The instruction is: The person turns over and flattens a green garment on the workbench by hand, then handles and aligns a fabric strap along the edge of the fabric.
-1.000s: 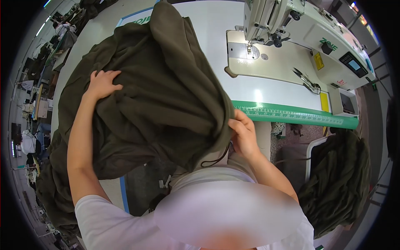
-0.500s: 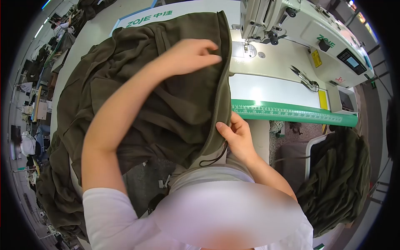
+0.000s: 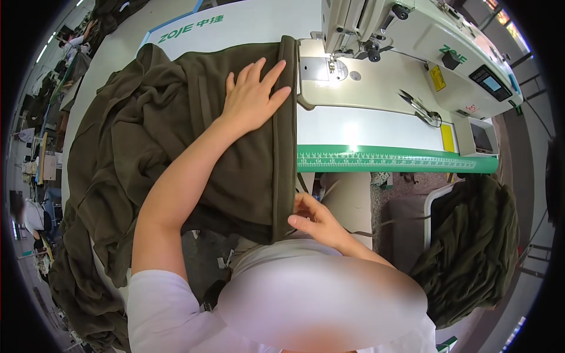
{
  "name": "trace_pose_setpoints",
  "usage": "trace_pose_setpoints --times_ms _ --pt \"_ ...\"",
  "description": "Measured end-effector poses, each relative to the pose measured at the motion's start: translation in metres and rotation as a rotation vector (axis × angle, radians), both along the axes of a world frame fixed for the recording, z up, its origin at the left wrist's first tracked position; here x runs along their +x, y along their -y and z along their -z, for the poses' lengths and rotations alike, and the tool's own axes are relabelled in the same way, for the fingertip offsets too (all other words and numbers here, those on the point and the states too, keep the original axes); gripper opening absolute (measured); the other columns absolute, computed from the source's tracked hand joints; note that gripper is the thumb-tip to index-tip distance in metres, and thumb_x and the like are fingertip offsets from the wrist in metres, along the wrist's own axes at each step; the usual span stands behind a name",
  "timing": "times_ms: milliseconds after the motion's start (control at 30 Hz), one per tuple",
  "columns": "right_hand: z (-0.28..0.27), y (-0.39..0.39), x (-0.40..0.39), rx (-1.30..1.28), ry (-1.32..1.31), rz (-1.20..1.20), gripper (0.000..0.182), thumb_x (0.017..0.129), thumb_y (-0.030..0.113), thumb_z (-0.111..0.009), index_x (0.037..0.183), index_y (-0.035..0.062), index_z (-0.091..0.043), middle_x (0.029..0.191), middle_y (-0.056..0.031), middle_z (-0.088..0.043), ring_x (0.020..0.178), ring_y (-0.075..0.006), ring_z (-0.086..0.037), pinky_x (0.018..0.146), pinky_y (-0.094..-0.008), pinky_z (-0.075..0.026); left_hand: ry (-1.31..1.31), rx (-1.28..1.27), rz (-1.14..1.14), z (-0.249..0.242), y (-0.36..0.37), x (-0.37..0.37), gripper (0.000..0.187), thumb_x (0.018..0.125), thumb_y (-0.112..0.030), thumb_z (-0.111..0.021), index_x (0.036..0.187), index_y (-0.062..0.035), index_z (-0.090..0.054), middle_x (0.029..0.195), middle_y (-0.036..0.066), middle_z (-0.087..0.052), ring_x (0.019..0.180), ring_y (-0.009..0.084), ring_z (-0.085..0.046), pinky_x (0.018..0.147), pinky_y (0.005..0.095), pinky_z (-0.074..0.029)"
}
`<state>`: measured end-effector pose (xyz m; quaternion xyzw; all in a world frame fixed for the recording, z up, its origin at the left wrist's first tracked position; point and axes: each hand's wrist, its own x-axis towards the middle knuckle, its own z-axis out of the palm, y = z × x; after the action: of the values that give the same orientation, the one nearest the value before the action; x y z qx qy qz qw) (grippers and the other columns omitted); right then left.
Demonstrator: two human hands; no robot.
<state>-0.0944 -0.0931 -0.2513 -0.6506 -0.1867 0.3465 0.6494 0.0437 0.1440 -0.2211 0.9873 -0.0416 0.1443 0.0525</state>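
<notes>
A dark olive garment (image 3: 235, 176) is spread over the left part of the sewing table, its straight hemmed edge running down beside the machine bed. My left hand (image 3: 253, 97) lies flat on the fabric near that edge, fingers spread. At the lower end of the edge is my right hand (image 3: 312, 217), with thumb and fingers apart beside the cloth; part of its fingers is hidden behind the hem. The presser foot (image 3: 332, 66) of the sewing machine (image 3: 438, 47) stands to the right of the garment's upper end.
Thread snips (image 3: 421, 109) lie on the machine bed. A green ruler strip (image 3: 394, 159) runs along the table's front edge. A small open box (image 3: 482, 138) sits at its right end. More dark fabric (image 3: 471, 253) is heaped at the lower right. Other people are far left.
The hemmed edge has become straighter and shifted left. My left hand has flattened on the cloth with its fingers spread. My right hand has moved down and left, and its thumb has lifted off the hem.
</notes>
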Motion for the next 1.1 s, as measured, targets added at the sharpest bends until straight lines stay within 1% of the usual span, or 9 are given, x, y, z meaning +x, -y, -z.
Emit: trace_pose_setpoints --times_ms 67,233,433,567,667,767,900,1000,1100 --pt "-0.008 -0.012 0.003 0.21 -0.32 0.209 0.01 0.091 0.013 -0.062 0.088 0.004 -0.058 0.077 0.0061 -0.055 0.072 -0.0034 -0.05 0.06 -0.0203 -0.039 -0.018 0.036 0.022 -0.009 0.008 -0.015 0.054 0.094 -0.044 -0.043 0.143 -0.0225 -0.037 0.146 0.014 -0.035 0.136 0.0322 -0.03 0.109 0.0553 -0.021" --pt "0.025 -0.012 0.015 0.079 -0.19 0.007 0.01 0.094 0.013 -0.059 0.095 0.0031 -0.059 0.08 0.0042 -0.058 0.075 -0.0051 -0.054 0.066 -0.0204 -0.042 0.074 0.21 0.356 -0.005 -0.017 0.02 0.054 0.093 -0.037 -0.043 0.144 -0.0212 -0.035 0.147 0.009 -0.035 0.137 0.0307 -0.03 0.108 0.0569 -0.022" --pt "0.037 0.005 0.033 0.179 -0.149 0.33 0.016 0.093 0.011 -0.06 0.105 0.0009 -0.062 0.087 -0.0013 -0.063 0.077 -0.0064 -0.056 0.071 -0.0225 -0.046 0.198 0.112 0.264 0.026 -0.035 0.057 0.045 0.091 -0.028 -0.048 0.133 -0.0142 -0.049 0.143 0.009 -0.042 0.132 0.0291 -0.037 0.106 0.0524 -0.029" --pt "0.086 0.03 0.04 -0.066 -0.007 0.418 0.014 0.092 0.009 -0.06 0.103 0.0006 -0.062 0.09 -0.0031 -0.065 0.078 -0.0061 -0.057 0.069 -0.0239 -0.047 0.434 -0.567 0.78 0.029 -0.036 0.063 0.048 0.084 -0.023 -0.061 0.126 -0.0025 -0.052 0.135 0.021 -0.046 0.125 0.0345 -0.043 0.106 0.0391 -0.035" --pt "0.107 0.026 0.039 -0.255 0.103 0.28 0.022 0.085 0.014 -0.066 0.101 -0.0016 -0.063 0.086 -0.0095 -0.065 0.073 -0.0161 -0.061 0.066 -0.0291 -0.049 0.106 -0.137 0.259 0.008 -0.032 0.048 0.056 0.088 -0.037 -0.063 0.134 -0.0072 -0.049 0.136 0.015 -0.049 0.129 0.0234 -0.044 0.112 0.0315 -0.027" --pt "0.111 0.005 0.035 -0.404 0.388 0.39 0.021 0.082 0.017 -0.068 0.095 0.0009 -0.063 0.085 -0.0115 -0.065 0.073 -0.0217 -0.062 0.066 -0.0338 -0.049 0.184 -0.148 0.314 0.01 -0.031 0.051 0.039 0.09 -0.027 -0.051 0.124 -0.0086 -0.057 0.136 0.013 -0.049 0.125 0.0319 -0.045 0.104 0.0455 -0.035" --pt "0.108 -0.002 0.04 -0.344 0.496 0.226 0.012 0.081 0.019 -0.061 0.084 0.0076 -0.062 0.078 -0.018 -0.062 0.074 -0.0367 -0.061 0.066 -0.0439 -0.049 0.178 -0.268 0.344 0.003 -0.035 0.052 0.041 0.086 -0.027 -0.06 0.12 -0.0041 -0.059 0.13 0.016 -0.053 0.12 0.033 -0.049 0.102 0.0416 -0.037" --pt "0.052 0.018 0.043 0.092 -0.038 -0.001 0.008 0.088 0.01 -0.06 0.086 0.0031 -0.056 0.072 -0.0051 -0.062 0.066 -0.0151 -0.061 0.06 -0.0292 -0.047 0.052 -0.438 0.301 -0.026 -0.015 0.027 0.027 0.087 -0.016 -0.059 0.108 0.0001 -0.061 0.118 0.017 -0.059 0.111 0.031 -0.055 0.097 0.0358 -0.041" --pt "-0.026 0.048 0.051 0.069 -0.166 -0.123 0.004 0.091 0.006 -0.057 0.089 0.0022 -0.056 0.077 -0.0002 -0.059 0.068 -0.0071 -0.057 0.06 -0.0234 -0.045 -0.103 -0.657 0.52 -0.06 0.047 -0.042 0.018 0.091 -0.014 -0.053 0.098 0.0009 -0.062 0.103 0.011 -0.061 0.098 0.0263 -0.058 0.085 0.036 -0.045"
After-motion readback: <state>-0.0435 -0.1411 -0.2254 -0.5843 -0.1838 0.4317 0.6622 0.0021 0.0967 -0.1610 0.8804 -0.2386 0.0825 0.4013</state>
